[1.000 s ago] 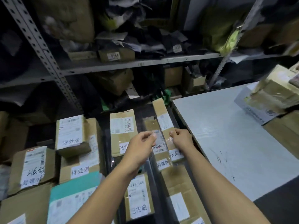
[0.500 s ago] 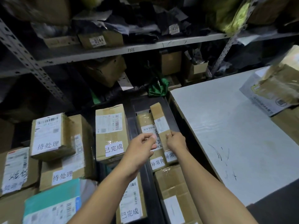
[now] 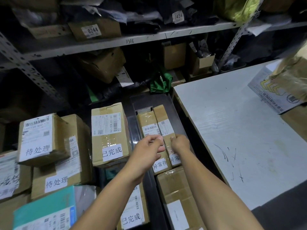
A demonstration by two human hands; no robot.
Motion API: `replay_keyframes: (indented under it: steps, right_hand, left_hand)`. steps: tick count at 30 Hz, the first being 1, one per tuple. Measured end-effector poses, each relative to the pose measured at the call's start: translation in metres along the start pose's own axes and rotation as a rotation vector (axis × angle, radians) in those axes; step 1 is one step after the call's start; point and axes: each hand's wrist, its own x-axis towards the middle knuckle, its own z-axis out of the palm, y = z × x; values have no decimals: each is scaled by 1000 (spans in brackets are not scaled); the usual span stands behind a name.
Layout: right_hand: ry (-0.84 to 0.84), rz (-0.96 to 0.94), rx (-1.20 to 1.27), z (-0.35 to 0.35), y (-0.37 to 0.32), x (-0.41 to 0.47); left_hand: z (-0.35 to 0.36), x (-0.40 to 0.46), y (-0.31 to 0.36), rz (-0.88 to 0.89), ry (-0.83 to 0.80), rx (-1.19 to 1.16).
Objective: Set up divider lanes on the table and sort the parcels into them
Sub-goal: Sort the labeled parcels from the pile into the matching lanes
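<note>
Camera nearer, two hands (image 3: 180, 143), two slim parcels (image 3: 163, 123)

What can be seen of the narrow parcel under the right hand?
The narrow parcel is a long, slim brown cardboard box sealed with clear tape, carrying a white shipping label and a white sticker reading 异常件 at its near end. It lies flat in the dark divider lane, beside a similar taped parcel. The right hand grips it mid-length.

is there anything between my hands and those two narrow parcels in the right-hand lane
Nothing visible. The right hand grips the near end of the right narrow brown cardboard parcel, and the left hand hovers over the left narrow taped parcel, fingers curled, contact unclear, inside the dark divider lane.
</note>
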Motion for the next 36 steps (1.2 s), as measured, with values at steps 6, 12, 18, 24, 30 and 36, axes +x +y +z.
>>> replay_keyframes:
  steps: [6, 12, 18, 24, 30, 36]
  right_hand:
    - [31, 1, -67, 4, 5, -3]
    - [73, -74, -102, 9, 5, -11]
    - [56, -139, 3, 3, -10, -38]
    - [120, -439, -30, -14, -53, -96]
    - [129, -817, 123, -14, -124, -197]
    - [77, -1055, 85, 44, -182, -290]
  left_hand:
    - [-2, 4, 1, -2, -1, -2]
    - [-2, 2, 0, -4, -1, -2]
    - [-7, -3, -1, -2, 23, -31]
    - [-33, -29, 10, 70, 73, -74]
    - [-97, -73, 22, 251, 239, -127]
    - [-202, -129, 22, 428, 448, -122]
